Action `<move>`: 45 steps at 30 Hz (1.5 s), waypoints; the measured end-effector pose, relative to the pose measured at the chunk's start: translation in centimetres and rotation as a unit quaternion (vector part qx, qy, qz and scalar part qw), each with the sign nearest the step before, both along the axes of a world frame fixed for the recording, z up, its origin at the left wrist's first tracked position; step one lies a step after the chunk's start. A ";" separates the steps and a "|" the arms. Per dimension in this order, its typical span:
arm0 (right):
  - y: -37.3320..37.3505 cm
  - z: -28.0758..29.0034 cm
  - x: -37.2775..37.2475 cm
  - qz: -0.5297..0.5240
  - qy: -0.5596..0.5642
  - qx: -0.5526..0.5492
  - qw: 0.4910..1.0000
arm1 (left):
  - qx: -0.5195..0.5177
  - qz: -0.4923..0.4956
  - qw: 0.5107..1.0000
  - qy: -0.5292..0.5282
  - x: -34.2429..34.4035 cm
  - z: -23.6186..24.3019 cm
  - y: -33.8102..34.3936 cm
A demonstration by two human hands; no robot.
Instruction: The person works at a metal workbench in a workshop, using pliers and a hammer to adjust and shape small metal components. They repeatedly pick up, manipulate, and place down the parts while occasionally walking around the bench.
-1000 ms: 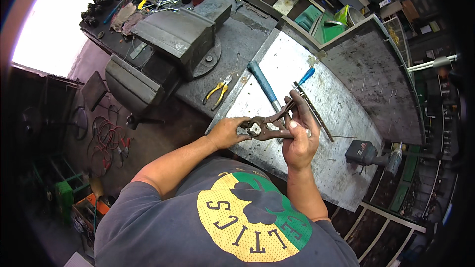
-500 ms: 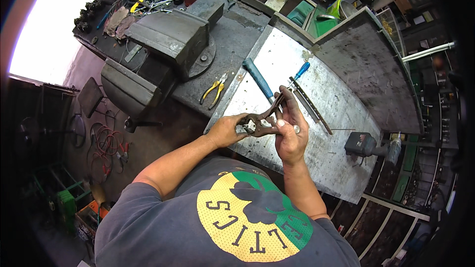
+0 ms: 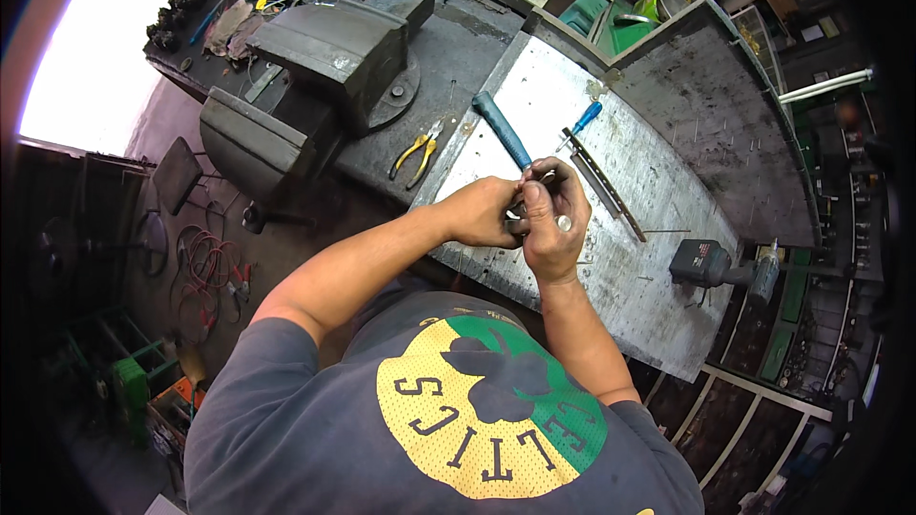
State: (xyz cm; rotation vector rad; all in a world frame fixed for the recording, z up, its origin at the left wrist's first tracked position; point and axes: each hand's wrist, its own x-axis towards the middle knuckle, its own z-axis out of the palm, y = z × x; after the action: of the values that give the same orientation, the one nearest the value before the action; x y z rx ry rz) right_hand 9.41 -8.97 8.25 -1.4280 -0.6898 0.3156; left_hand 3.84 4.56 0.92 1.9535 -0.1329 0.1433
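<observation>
In front of my chest, over the metal bench top, both hands close around a dark metal part with curved arms (image 3: 518, 214). My left hand (image 3: 480, 212) wraps its left side, fingers curled. My right hand (image 3: 555, 224) grips it from the right, thumb raised along it and fingers bent over the far end. Most of the part is hidden by my fingers. A small pale round thing (image 3: 565, 223) shows beside my right thumb; I cannot make out what it is. Just beyond my hands lies a hammer with a blue grip (image 3: 502, 129), its head hidden.
Yellow-handled pliers (image 3: 416, 154) lie on the dark bench, near a big bench vise (image 3: 329, 52). On the pale metal top (image 3: 658, 319) are a blue screwdriver (image 3: 585, 119), a long dark metal bar (image 3: 606, 185) and a power drill (image 3: 701, 263). Red cables (image 3: 205, 267) coil on the floor.
My left hand has moved right and up, closing over the metal part. My right fingers have curled down from upright. The part, plainly visible before, is now mostly covered.
</observation>
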 end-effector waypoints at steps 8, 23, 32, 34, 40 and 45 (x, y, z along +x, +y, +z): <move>-0.7 1.0 -0.6 0.016 0.003 -0.033 0.999 | -0.020 0.120 0.990 -0.077 -0.6 -1.2 -2.1; -1.6 0.7 3.1 0.211 0.014 0.041 0.977 | 0.038 -0.081 0.996 0.023 1.0 4.6 2.7; -1.8 2.2 6.7 0.352 0.078 -0.105 0.927 | 0.219 0.125 0.966 0.060 -1.0 4.3 0.9; -1.6 1.9 7.9 0.428 0.097 -0.089 0.894 | 0.094 -0.028 0.995 0.015 -0.3 3.7 2.2; -1.6 2.0 -1.1 -0.020 -0.017 -0.050 0.998 | 0.036 0.174 0.982 0.063 -1.2 1.1 -4.7; -1.1 3.5 5.4 0.370 -0.009 -0.141 0.918 | 0.237 0.066 0.969 0.026 -2.1 3.3 -1.4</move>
State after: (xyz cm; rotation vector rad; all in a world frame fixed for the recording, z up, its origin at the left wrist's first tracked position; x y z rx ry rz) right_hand 14.78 -10.06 11.80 -1.3873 -1.2292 1.0266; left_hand 1.77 3.14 4.26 2.4425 -0.0007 0.1576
